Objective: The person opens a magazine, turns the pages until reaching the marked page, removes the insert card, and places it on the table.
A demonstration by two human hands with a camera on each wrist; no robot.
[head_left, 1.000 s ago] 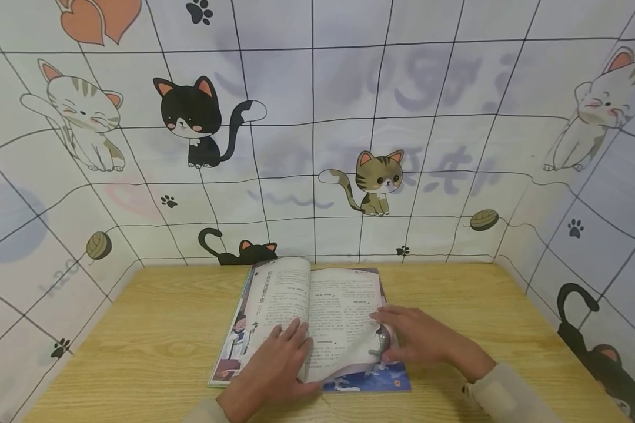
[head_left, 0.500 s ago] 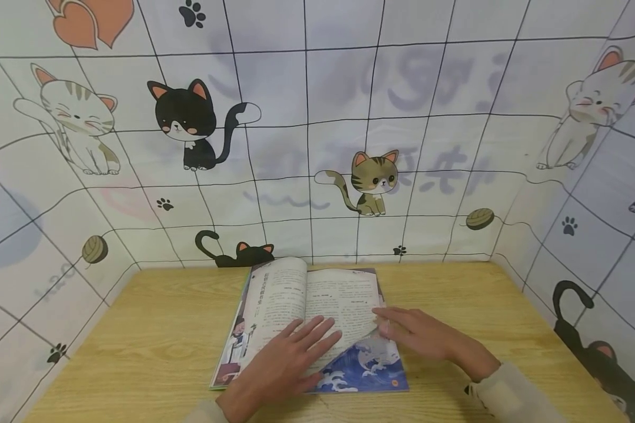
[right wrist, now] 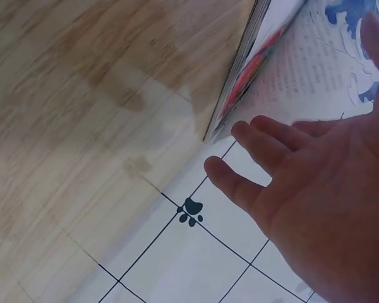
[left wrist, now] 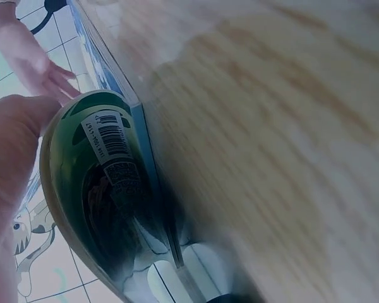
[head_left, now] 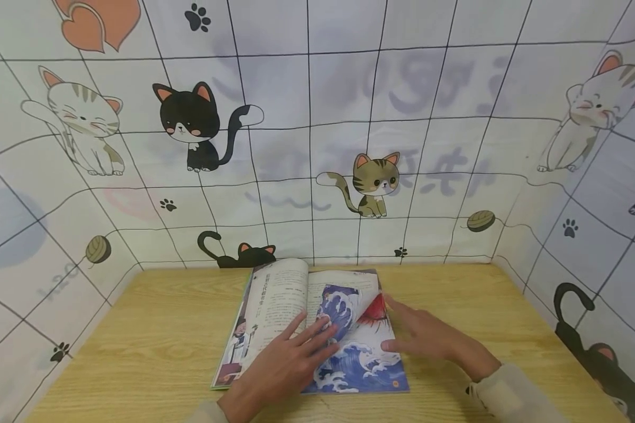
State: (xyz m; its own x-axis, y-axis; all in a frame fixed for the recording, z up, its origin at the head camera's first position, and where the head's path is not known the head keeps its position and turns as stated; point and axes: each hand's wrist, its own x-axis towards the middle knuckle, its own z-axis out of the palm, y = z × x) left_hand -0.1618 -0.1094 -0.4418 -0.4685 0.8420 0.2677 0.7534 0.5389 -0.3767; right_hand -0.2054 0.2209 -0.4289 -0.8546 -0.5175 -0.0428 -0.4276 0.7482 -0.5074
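An open magazine lies on the wooden table, text on its left page. On the right side a page is folded back toward the middle, showing blue waves on its underside. A page with waves and a red patch shows beneath it. My left hand rests with spread fingers across the lower middle, fingertips on the folded page. My right hand is at the right edge, fingers extended, fingertips by the red patch. The left wrist view shows the curved green back cover with a barcode label.
The wooden table extends on both sides of the magazine. Behind it and at both sides stands a white wall covering with black grid lines and cartoon cats.
The right page's lower corner has lifted and folded over to the left, uncovering the wave picture and red patch. My left hand's fingers have spread and reached further right.
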